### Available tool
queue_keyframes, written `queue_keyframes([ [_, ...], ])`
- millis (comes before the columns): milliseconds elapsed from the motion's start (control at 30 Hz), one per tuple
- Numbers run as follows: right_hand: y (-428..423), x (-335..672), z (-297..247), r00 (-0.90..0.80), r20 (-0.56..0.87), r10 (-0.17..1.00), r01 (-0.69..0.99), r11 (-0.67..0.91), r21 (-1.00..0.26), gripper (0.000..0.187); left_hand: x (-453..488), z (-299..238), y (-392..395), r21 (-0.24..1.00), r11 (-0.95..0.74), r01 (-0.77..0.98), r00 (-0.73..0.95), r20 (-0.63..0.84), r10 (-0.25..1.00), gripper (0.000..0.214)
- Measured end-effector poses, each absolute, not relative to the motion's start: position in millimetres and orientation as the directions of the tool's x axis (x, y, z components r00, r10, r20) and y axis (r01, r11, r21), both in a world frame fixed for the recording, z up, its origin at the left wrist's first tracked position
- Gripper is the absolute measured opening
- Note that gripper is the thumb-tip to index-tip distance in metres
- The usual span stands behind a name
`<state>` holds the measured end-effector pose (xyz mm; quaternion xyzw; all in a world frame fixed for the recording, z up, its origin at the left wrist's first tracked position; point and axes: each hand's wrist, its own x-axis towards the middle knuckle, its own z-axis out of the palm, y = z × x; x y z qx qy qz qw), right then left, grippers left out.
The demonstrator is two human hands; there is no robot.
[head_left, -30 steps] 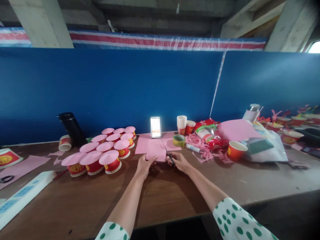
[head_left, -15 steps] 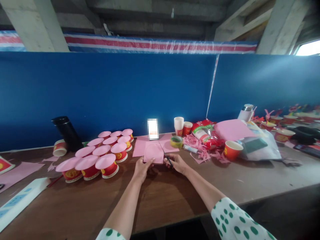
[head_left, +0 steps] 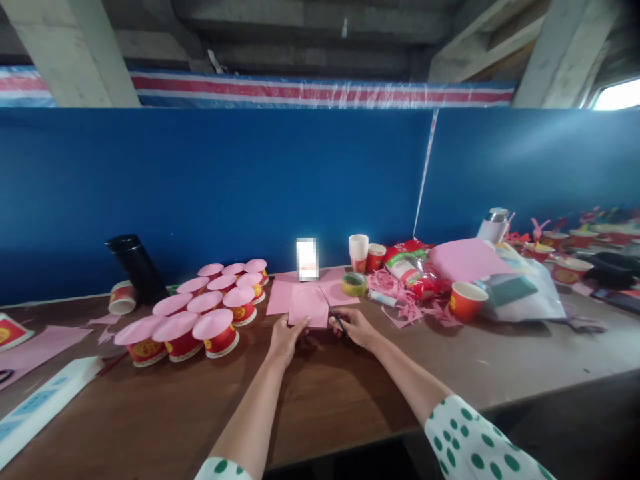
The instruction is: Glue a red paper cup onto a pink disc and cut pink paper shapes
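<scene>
A sheet of pink paper (head_left: pixel 309 305) with a faint round outline is pinched at its lower left by my left hand (head_left: pixel 287 339), thumb on top. My right hand (head_left: pixel 351 325) is closed around a pair of dark scissors (head_left: pixel 337 319); their blades lie along the right edge of that sheet. The scissors' handles are partly hidden by my fingers. Behind the held sheet, more pink paper (head_left: pixel 280 293) lies flat on the brown table (head_left: pixel 320 400).
On the left, several upturned red cups (head_left: pixel 216 339) carry pink paper discs, near a black bottle (head_left: pixel 135 270). Green tape (head_left: pixel 353 285), pink shreds (head_left: pixel 390 285), a red packet (head_left: pixel 413 267) and a red cup (head_left: pixel 467 301) stand to the right. A blue partition (head_left: pixel 225 173) rises behind.
The hands, paper and scissors keep nearly the same pose. The whole view has shifted very slightly.
</scene>
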<state>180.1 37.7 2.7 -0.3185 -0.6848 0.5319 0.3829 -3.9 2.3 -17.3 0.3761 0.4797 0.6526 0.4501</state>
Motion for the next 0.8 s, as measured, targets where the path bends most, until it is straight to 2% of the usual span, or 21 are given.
queue_keyframes([
  [800,42.1,179.1,-4.7,-0.494,0.166,0.854,0.038,0.212,-0.977,0.036,-5.5,-19.6,2.7,0.972,-0.147,-0.181,-0.366,0.072,0.928,0.043],
])
